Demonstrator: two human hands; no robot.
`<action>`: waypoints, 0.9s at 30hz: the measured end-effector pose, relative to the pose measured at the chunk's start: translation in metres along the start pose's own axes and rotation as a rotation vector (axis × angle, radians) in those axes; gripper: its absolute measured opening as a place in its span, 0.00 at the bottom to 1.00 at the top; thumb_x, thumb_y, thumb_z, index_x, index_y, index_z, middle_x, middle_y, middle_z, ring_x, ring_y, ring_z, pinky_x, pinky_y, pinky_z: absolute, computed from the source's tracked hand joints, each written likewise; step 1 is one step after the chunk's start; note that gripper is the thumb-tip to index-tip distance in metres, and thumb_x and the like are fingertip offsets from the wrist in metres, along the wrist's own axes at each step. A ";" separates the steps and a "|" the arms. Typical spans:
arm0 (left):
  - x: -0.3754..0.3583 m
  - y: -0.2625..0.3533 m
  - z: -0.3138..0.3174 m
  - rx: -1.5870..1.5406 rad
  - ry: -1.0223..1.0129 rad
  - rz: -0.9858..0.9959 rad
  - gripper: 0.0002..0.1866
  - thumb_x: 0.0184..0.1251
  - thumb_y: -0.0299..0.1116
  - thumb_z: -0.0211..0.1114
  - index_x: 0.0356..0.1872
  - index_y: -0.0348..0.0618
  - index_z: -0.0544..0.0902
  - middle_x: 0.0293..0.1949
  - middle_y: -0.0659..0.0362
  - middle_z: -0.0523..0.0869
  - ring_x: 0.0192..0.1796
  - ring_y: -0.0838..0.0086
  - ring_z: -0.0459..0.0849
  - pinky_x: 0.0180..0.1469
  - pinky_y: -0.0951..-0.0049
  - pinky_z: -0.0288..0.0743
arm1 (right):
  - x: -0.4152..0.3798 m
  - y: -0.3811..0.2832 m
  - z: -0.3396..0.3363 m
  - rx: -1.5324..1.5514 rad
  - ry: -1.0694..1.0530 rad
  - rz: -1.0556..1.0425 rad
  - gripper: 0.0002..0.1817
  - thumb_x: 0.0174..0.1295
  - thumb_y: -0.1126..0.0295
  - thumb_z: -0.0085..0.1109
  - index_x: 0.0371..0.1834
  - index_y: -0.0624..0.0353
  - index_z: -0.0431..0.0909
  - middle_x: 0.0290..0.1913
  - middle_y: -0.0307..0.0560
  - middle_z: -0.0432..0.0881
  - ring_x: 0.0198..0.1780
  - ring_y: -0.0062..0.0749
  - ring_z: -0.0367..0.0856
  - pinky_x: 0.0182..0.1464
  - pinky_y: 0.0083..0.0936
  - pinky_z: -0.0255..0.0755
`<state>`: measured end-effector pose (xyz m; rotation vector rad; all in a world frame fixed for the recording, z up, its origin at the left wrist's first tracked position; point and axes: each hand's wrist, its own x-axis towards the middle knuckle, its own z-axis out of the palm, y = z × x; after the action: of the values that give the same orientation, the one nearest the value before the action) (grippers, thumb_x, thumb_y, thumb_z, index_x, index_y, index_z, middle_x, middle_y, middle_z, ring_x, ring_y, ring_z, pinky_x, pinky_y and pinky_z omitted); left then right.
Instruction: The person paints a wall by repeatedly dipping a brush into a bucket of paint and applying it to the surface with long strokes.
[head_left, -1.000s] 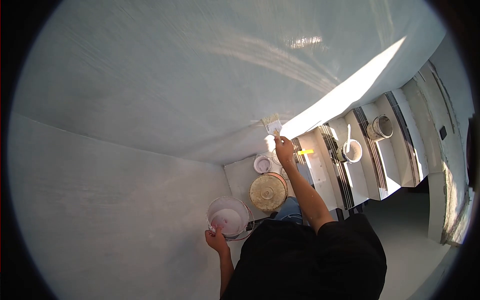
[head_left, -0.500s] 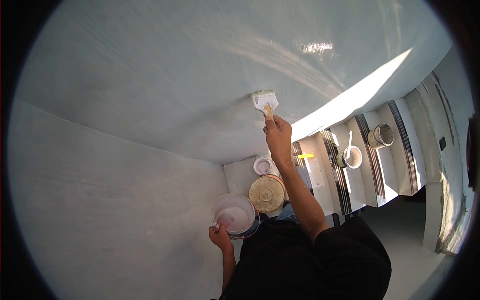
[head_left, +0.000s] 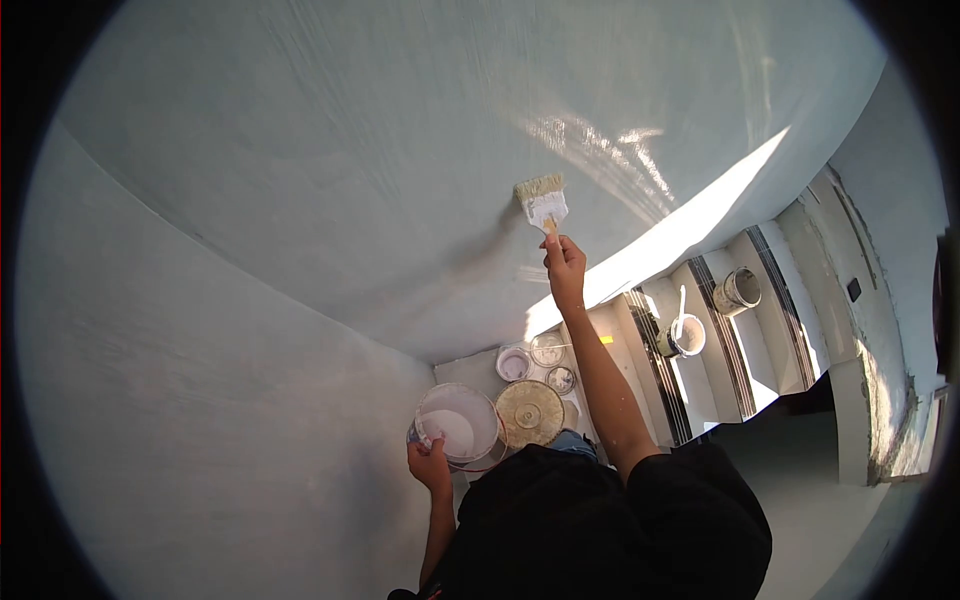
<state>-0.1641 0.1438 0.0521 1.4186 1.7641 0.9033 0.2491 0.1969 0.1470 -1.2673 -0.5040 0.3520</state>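
Observation:
My right hand is closed around the handle of a wide paintbrush, its arm stretched forward. The pale bristles lie against the grey-blue wall, and white paint coats the ferrule area. Low on the left, my left hand grips the rim of a paint bucket, thumb over the edge. Pale pinkish-white paint shows inside it, and the bucket tilts a little toward me.
Beside the bucket stands a round lidded drum. Small tins cluster behind it. To the right run steps with dark striped edges, bearing a tub with a white stick and another can. A side wall rises at left.
The brush has shifted slightly right along the wall, and its bristles now show broad side on. The view has turned a little, revealing more tins by the drum. My left hand still holds the bucket.

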 end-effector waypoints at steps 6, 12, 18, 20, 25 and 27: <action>0.018 -0.002 -0.010 0.003 -0.007 0.004 0.22 0.47 0.34 0.79 0.24 0.40 0.68 0.22 0.60 0.71 0.26 0.66 0.70 0.33 0.65 0.69 | -0.067 0.126 -0.044 -0.320 0.085 0.376 0.23 0.72 0.51 0.61 0.34 0.64 0.86 0.18 0.35 0.71 0.21 0.17 0.63 0.26 0.23 0.56; 0.017 -0.011 -0.008 -0.012 -0.010 0.004 0.18 0.47 0.33 0.74 0.26 0.38 0.71 0.24 0.57 0.75 0.27 0.66 0.72 0.35 0.64 0.71 | -0.074 0.133 -0.043 -0.428 0.031 0.657 0.21 0.70 0.56 0.60 0.36 0.66 0.88 0.18 0.39 0.75 0.17 0.22 0.69 0.20 0.26 0.61; 0.017 -0.011 -0.009 -0.017 -0.008 -0.012 0.18 0.47 0.35 0.74 0.26 0.38 0.72 0.24 0.55 0.76 0.28 0.63 0.75 0.36 0.62 0.72 | -0.026 0.028 0.012 -0.338 0.033 0.404 0.19 0.70 0.60 0.58 0.37 0.68 0.88 0.19 0.39 0.77 0.19 0.22 0.69 0.24 0.26 0.61; 0.018 -0.008 -0.009 -0.015 -0.004 -0.012 0.18 0.46 0.35 0.74 0.26 0.38 0.72 0.24 0.54 0.76 0.28 0.62 0.75 0.37 0.61 0.72 | -0.031 -0.028 0.027 -0.197 0.030 0.374 0.20 0.72 0.59 0.57 0.39 0.69 0.87 0.19 0.35 0.74 0.18 0.18 0.65 0.23 0.23 0.57; 0.016 -0.009 -0.009 0.022 0.009 -0.016 0.19 0.46 0.35 0.74 0.25 0.37 0.71 0.24 0.54 0.75 0.28 0.60 0.74 0.37 0.60 0.72 | -0.035 -0.161 0.062 0.035 -0.012 0.144 0.17 0.77 0.60 0.54 0.42 0.65 0.82 0.19 0.27 0.64 0.19 0.10 0.55 0.21 0.16 0.47; 0.016 -0.010 -0.009 -0.005 0.006 -0.013 0.19 0.46 0.35 0.74 0.25 0.37 0.70 0.24 0.54 0.75 0.28 0.60 0.74 0.37 0.60 0.72 | -0.028 -0.193 0.071 0.095 -0.050 0.009 0.17 0.78 0.58 0.54 0.40 0.62 0.81 0.18 0.27 0.63 0.19 0.10 0.54 0.21 0.16 0.46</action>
<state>-0.1795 0.1568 0.0465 1.4010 1.7723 0.9051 0.1823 0.1881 0.3431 -1.1715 -0.5180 0.4116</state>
